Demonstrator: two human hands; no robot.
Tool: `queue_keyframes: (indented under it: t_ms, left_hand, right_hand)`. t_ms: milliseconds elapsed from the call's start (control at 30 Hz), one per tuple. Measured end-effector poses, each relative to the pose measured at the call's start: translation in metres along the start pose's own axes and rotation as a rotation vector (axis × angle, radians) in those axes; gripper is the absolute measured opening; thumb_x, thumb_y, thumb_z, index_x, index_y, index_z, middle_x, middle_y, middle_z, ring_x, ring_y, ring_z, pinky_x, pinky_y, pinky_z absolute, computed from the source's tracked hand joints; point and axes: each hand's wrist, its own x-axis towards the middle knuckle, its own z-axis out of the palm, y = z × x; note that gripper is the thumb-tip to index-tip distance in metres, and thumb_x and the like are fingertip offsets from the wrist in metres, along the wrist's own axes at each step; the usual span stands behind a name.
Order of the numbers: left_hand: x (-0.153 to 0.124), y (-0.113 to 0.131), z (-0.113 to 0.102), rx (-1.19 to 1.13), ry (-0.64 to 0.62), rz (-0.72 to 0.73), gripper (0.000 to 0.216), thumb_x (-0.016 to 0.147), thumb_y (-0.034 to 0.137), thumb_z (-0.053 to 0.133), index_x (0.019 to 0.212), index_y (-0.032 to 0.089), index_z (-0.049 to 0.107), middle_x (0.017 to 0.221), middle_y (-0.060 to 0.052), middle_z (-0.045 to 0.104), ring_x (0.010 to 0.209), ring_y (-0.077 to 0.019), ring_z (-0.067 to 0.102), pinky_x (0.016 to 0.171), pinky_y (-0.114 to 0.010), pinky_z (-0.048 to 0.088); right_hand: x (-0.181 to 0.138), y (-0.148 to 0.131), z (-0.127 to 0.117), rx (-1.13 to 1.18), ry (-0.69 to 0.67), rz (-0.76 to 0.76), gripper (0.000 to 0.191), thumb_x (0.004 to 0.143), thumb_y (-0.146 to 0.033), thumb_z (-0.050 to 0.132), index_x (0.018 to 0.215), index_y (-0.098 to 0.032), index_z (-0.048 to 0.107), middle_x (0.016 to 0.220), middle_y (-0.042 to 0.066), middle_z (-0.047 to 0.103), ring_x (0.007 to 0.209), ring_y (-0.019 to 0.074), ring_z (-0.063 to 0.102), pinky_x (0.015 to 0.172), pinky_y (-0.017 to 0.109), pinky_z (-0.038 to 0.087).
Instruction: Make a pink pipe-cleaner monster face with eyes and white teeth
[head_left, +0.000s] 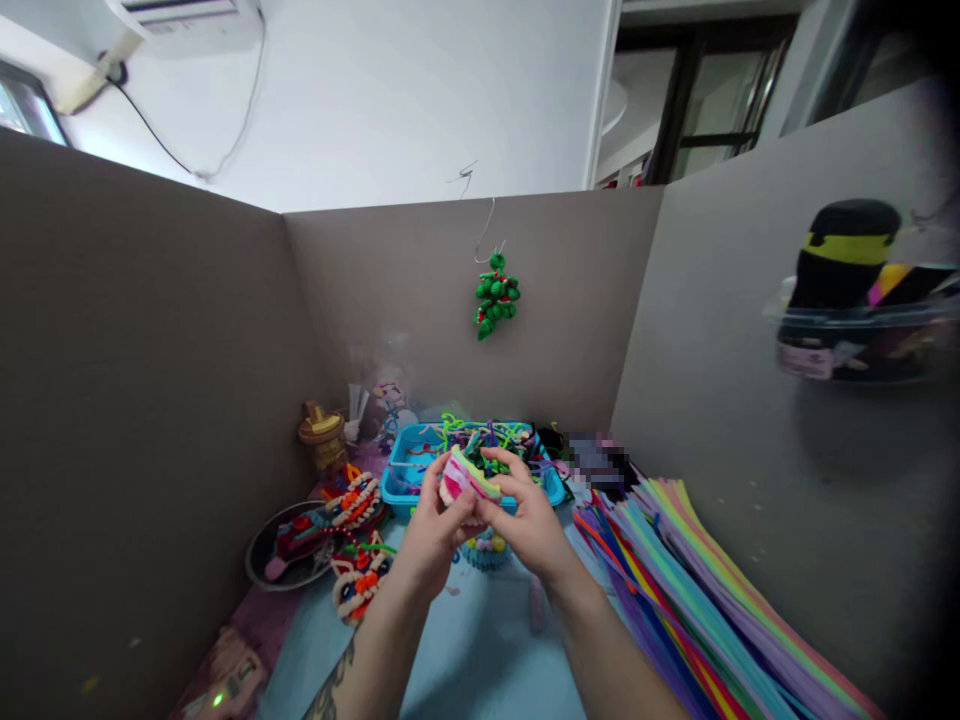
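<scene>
Between my two hands, above the blue table mat, is a small fuzzy pipe-cleaner piece [466, 476] in pink, white and yellow-green. My left hand [435, 520] grips its left side, fingers behind and thumb in front. On the other side my right hand [521, 505] pinches the piece between thumb and fingers. Just below the hands a round teal piece with yellow bits [486, 552] rests on the mat, partly hidden. Directly behind them stands a blue tray [397, 490] heaped with coloured pipe-cleaner scraps.
Long pipe-cleaner bundles [697, 580] lie at the right. At left are orange-and-cream pipe-cleaner figures [360, 580], a metal bowl [259, 570] with tools and a golden jar [322, 440]. A green pipe-cleaner ornament [496, 298] hangs on the grey back partition [382, 290]. Side partitions enclose the table.
</scene>
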Motion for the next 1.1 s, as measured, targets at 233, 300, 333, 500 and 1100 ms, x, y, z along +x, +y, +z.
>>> queue_keyframes:
  t_ms: [233,300,333,500,1100]
  left_hand:
    - [-0.002,0.004,0.000,0.115,0.057,0.046,0.075,0.071,0.039,0.071,0.136,0.029,0.036,0.113,-0.008,0.059,0.080,-0.0163,0.062,0.067,-0.027,0.052]
    - [0.000,0.003,-0.003,0.196,0.074,0.074,0.073,0.071,0.040,0.071,0.135,0.029,0.037,0.113,-0.008,0.059,0.079,-0.0162,0.062,0.065,-0.026,0.051]
    - [0.001,0.003,-0.005,0.237,0.081,0.095,0.073,0.071,0.040,0.071,0.135,0.028,0.038,0.113,-0.008,0.059,0.081,-0.0172,0.062,0.067,-0.027,0.051]
    - [0.004,0.006,-0.010,0.456,0.111,0.238,0.066,0.068,0.035,0.074,0.128,0.022,0.050,0.120,-0.010,0.058,0.107,-0.0265,0.055,0.088,-0.035,0.046]
    - [0.007,0.008,-0.022,0.917,0.087,0.327,0.060,0.073,0.032,0.066,0.128,0.017,0.050,0.127,-0.013,0.053,0.117,-0.0266,0.049,0.100,-0.039,0.035]
  right_hand:
    - [0.001,0.002,-0.004,-0.007,0.028,-0.032,0.017,0.076,-0.034,0.064,0.087,-0.021,0.070,0.133,0.010,0.047,0.124,0.0281,0.042,0.101,0.044,0.034]
    - [0.001,0.002,-0.005,-0.048,0.079,-0.065,0.014,0.076,-0.032,0.063,0.084,-0.021,0.068,0.130,0.010,0.049,0.122,0.0276,0.044,0.100,0.044,0.035]
    - [0.001,0.002,-0.006,-0.076,0.106,-0.078,0.012,0.077,-0.031,0.063,0.082,-0.021,0.068,0.127,0.010,0.051,0.120,0.0272,0.045,0.101,0.044,0.035]
    - [-0.001,-0.001,-0.006,-0.195,0.180,-0.129,0.010,0.077,-0.026,0.061,0.086,-0.021,0.064,0.115,0.010,0.055,0.113,0.0268,0.050,0.098,0.044,0.037]
    - [-0.003,0.001,-0.004,-0.113,-0.029,-0.005,0.039,0.081,-0.017,0.046,0.118,-0.021,0.036,0.088,0.002,0.059,0.088,0.0180,0.060,0.082,0.034,0.047]
